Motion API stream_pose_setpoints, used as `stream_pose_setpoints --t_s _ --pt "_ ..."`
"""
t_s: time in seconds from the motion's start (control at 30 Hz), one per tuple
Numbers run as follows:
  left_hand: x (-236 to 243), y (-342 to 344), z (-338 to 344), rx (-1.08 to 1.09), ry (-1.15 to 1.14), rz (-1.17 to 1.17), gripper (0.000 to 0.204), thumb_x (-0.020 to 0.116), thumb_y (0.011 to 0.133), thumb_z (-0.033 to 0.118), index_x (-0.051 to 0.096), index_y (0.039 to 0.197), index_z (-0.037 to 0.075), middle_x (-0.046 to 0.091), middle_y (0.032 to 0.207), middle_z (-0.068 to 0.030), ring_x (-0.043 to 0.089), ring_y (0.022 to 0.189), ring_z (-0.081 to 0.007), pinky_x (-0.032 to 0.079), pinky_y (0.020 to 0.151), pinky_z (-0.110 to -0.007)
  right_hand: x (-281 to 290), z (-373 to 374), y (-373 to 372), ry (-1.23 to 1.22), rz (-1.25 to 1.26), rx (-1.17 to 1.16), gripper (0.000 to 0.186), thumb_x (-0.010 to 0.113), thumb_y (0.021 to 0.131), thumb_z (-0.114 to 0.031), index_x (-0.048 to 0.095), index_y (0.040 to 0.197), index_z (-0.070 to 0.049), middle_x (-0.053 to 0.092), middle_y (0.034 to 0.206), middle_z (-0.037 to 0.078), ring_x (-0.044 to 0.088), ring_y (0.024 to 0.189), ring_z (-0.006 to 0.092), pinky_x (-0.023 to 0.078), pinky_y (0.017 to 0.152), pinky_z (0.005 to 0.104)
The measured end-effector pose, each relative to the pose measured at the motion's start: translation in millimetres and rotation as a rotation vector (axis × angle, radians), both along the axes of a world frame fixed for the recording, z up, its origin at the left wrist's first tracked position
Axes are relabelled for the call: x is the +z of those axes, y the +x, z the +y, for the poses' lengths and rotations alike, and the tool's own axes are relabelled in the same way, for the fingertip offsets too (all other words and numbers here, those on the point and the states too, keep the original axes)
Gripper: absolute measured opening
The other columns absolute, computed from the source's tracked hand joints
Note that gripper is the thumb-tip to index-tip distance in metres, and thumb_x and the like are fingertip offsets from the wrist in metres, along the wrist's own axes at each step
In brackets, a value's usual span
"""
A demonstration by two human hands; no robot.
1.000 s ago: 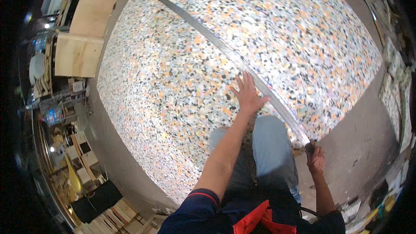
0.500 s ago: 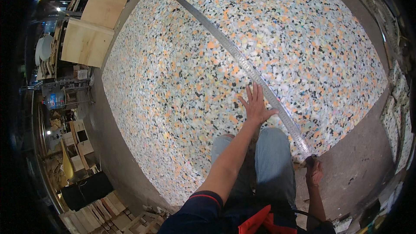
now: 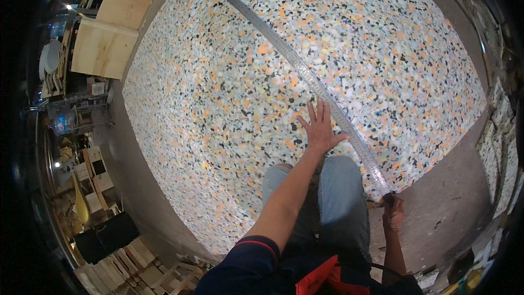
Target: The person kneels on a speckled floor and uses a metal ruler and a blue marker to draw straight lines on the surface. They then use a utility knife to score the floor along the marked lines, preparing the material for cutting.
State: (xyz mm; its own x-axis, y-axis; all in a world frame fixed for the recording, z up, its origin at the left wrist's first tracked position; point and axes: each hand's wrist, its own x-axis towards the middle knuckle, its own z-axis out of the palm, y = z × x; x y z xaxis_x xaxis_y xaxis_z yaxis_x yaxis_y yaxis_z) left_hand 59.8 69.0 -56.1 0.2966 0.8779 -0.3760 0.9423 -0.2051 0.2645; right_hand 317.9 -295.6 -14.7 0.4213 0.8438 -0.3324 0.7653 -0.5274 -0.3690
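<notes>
Your left hand [image 3: 318,129] lies flat on the speckled foam sheet [image 3: 229,93] at centre frame, fingers spread apart and gripping nothing, the thumb side just beside the long metal straightedge [image 3: 305,76]; whether the thumb actually touches the steel cannot be told. The straightedge runs diagonally from the top centre of the frame down to the lower right, lying on the foam for its whole visible length. Your right hand [image 3: 393,214] sits at that lower-right end, fingers closed around a small dark thing at the foam's edge; what it is, a handle or a tool, is too small to tell. Change noted against the frames of a second ago: the left hand was then further up and right, its palm over or hard against the steel; it now sits lower and more to the left, mostly on foam. The view has also shifted, so the sheet fills more of the upper frame, and part of that apparent move may be your head. The right hand has kept its place at the end of the blade. Reading, as a judgement only: the hold-down on the straightedge looks lighter than before, so the rule may be freer to slide. Your knees [image 3: 338,196] in blue trousers rest at the near foam edge. Wooden boards [image 3: 103,49] lie upper left, timber offcuts [image 3: 131,262] lower left.
</notes>
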Motion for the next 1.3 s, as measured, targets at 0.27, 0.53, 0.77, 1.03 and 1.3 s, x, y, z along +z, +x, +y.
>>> stream_pose_setpoints --t_s 0.27,0.53,0.77,1.03,1.3 --pt "-7 -4 3 0.012 0.072 -0.088 0.147 0.057 0.060 0.099 0.017 0.163 0.003 0.001 0.173 -0.0160 -0.009 0.156 -0.0459 -0.007 0.106 -0.085 -9 2 -3 -0.095 -0.059 -0.017 0.045 0.073 0.091 -0.025 0.059 0.130 -0.008 0.067 0.117 0.017 0.068 0.099 0.0390 0.057 0.079 0.0478" --pt "-9 0 4 0.004 0.050 -0.002 0.145 0.075 0.060 0.084 0.016 0.163 0.002 0.001 0.171 -0.0217 -0.005 0.155 -0.0508 -0.007 0.110 -0.082 10 4 -5 -0.035 0.007 -0.049 0.048 0.075 0.089 -0.022 0.057 0.132 -0.011 0.064 0.119 0.017 0.065 0.105 0.0393 0.055 0.087 0.0500" --pt "4 11 -17 -0.035 0.014 0.016 0.150 0.077 0.056 0.087 0.013 0.164 0.003 -0.001 0.170 -0.0258 -0.007 0.154 -0.0526 0.000 0.108 -0.085 10 5 -11 -0.135 -0.083 -0.077 0.050 0.078 0.087 -0.027 0.057 0.129 -0.008 0.064 0.122 0.015 0.067 0.107 0.0373 0.057 0.082 0.0467" --pt "15 22 -20 -0.042 -0.043 0.076 0.149 0.080 0.058 0.082 0.009 0.165 0.006 -0.005 0.170 -0.0248 -0.010 0.153 -0.0531 0.004 0.108 -0.085 11 4 -13 -0.076 -0.108 -0.082 0.046 0.079 0.087 -0.022 0.057 0.125 -0.007 0.065 0.116 0.014 0.069 0.101 0.0353 0.058 0.078 0.0448" --pt "19 25 -21 -0.064 -0.063 0.105 0.148 0.075 0.061 0.086 0.007 0.164 0.004 -0.006 0.170 -0.0264 -0.010 0.152 -0.0556 0.006 0.106 -0.086 3 6 -15 -0.093 -0.126 -0.111 0.048 0.078 0.089 -0.027 0.059 0.129 -0.010 0.065 0.117 0.014 0.069 0.099 0.0348 0.059 0.077 0.0445"
